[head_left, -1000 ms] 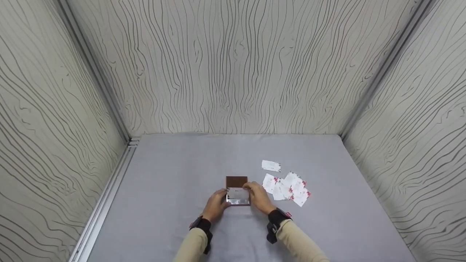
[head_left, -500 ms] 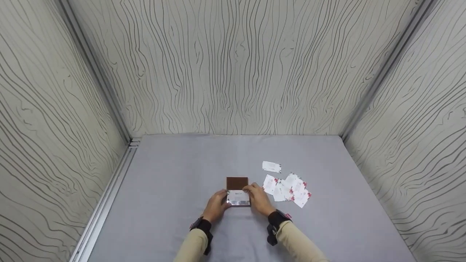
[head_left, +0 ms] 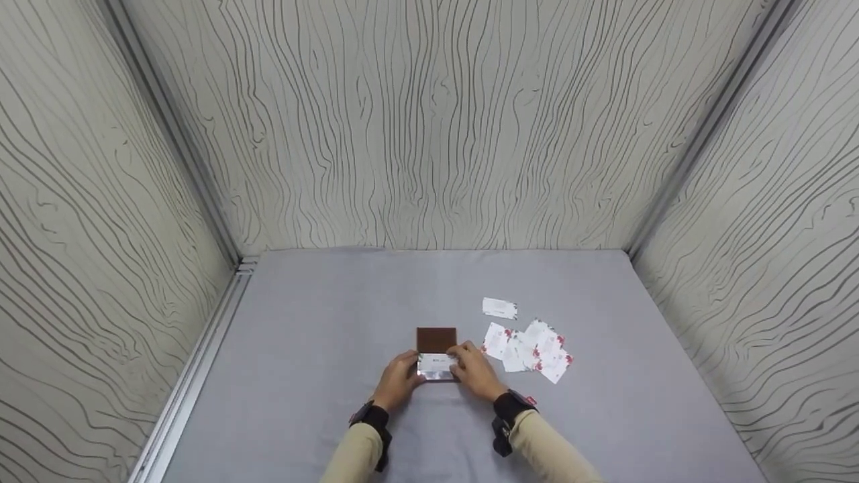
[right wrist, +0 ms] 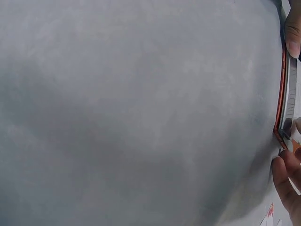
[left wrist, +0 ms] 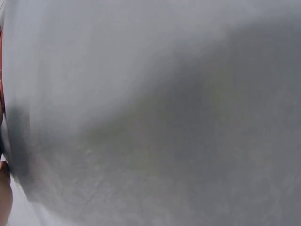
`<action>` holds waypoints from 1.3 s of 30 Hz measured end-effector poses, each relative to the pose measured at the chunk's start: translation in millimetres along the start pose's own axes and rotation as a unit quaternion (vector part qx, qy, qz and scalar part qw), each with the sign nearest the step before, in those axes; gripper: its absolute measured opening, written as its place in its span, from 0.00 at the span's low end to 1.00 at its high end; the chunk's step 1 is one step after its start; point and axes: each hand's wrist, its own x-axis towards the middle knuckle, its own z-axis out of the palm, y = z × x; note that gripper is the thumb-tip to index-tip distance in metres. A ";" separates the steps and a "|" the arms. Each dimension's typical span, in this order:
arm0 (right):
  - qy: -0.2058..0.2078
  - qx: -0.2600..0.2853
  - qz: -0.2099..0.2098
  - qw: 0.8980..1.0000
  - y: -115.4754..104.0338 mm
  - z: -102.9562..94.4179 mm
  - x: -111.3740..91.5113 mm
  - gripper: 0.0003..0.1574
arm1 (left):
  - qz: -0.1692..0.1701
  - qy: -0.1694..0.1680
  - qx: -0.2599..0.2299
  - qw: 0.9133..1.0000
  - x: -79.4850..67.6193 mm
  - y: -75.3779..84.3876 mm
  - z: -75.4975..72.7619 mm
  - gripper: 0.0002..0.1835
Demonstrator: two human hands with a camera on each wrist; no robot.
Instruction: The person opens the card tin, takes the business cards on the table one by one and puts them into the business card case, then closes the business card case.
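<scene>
A brown card case [head_left: 436, 340] lies unfolded on the grey cloth, its shiny metal half [head_left: 436, 376] nearest me. White printed cards [head_left: 433, 363] sit in that metal half. My left hand [head_left: 397, 380] grips the case's left side, thumb at the near corner. On the other side my right hand [head_left: 475, 371] holds the case's right edge, with a curled index fingertip at the cards' far right corner. In the right wrist view the case's red-brown edge [right wrist: 281, 94] runs between the left thumb [right wrist: 294, 37] and the right fingers [right wrist: 285, 181]. Only a thumb tip [left wrist: 4, 193] shows in the left wrist view.
Right of the case, several white cards with red flowers [head_left: 530, 349] lie overlapping on the cloth. A single white card [head_left: 500, 308] lies behind them. Wood-patterned panels [head_left: 429, 134] enclose the back and sides, and a metal rail [head_left: 194, 369] runs along the left table edge.
The cards have slid toward me in the metal half, so more of the brown half shows. My right index fingertip moved toward me with them; the left hand stayed put.
</scene>
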 end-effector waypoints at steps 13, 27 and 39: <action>-0.009 -0.041 -0.014 0.999 2.1 5.3 -2.0 0.24 | 0.005 0.007 -0.002 1.000 -0.4 -0.9 0.3 0.22; -0.013 -0.047 -0.020 0.999 -2.3 7.8 -3.9 0.23 | 0.017 0.012 0.009 1.000 0.1 -5.5 2.9 0.23; -0.019 -0.048 -0.023 0.998 -0.8 9.1 -5.7 0.22 | 0.016 0.008 0.009 1.000 -0.4 -5.8 2.5 0.22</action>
